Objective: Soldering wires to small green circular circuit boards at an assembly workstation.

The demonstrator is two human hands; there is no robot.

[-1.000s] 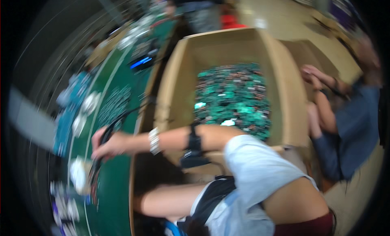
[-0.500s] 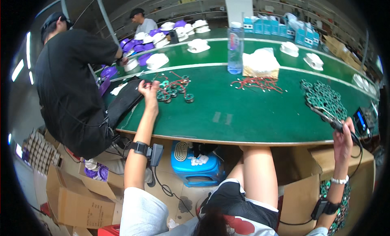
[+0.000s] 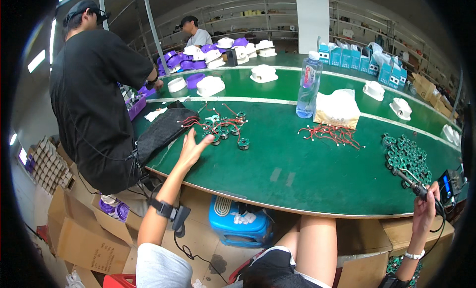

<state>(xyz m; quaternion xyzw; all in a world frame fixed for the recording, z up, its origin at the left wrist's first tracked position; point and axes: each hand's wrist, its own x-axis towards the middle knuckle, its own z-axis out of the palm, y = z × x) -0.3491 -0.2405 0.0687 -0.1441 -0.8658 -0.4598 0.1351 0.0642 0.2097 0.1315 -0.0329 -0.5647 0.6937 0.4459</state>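
My left hand [image 3: 191, 150] hovers at the left part of the green table [image 3: 317, 179], thumb and fingers apart, with nothing seen in it. Just beyond its fingertips lies a loose group of small round green-and-black parts [image 3: 224, 133] with red wires [image 3: 188, 121] trailing from them. At the far right, my right hand [image 3: 426, 201] grips a soldering iron [image 3: 419, 190] by its handle, the cable hanging down past the wrist. The iron's metal tip points toward a dense cluster of similar round green parts [image 3: 409, 156].
Bundled red wires [image 3: 331, 135] lie before a tissue pack [image 3: 338, 108] and a clear bottle [image 3: 309, 85]. A small device with a lit screen [image 3: 447, 186] stands at the right edge. White housings [image 3: 210, 86] sit farther back. A person in black [image 3: 99, 94] works at the left, beside a black mesh bag [image 3: 166, 130].
My view has shifted, so the table sits lower in it. My left hand's fingers have spread beside the wired parts. My right hand keeps hold of the soldering iron.
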